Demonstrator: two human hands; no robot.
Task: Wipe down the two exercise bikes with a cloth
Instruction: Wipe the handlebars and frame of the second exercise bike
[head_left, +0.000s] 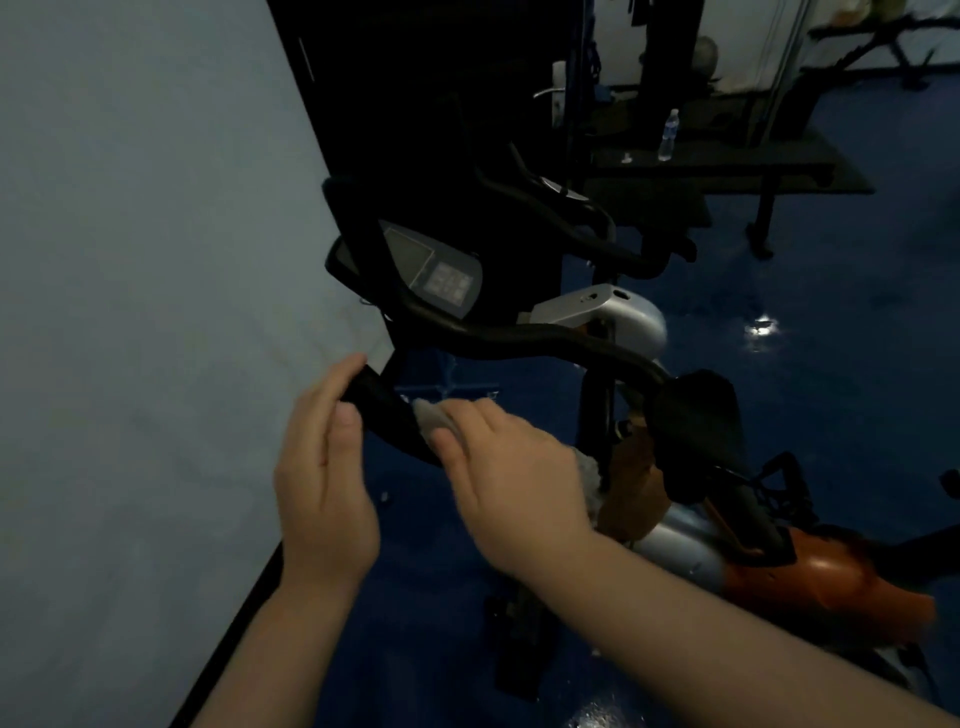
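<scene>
- The nearer exercise bike (810, 571), silver and orange with black handlebars (519, 340) and a grey console (441, 275), is standing beside the pale wall.
- The second exercise bike (597, 306) is standing just behind it, dark-barred.
- A grey cloth (428, 415) is lying bunched against the near handlebar's left grip.

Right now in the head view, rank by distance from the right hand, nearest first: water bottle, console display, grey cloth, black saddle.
From the right hand:
1. Grey cloth, under its fingers on the handlebar end.
2. Black saddle, just to its right.
3. Console display, above, between the handlebars.
4. Water bottle, far back on the bench, upper right.
</scene>
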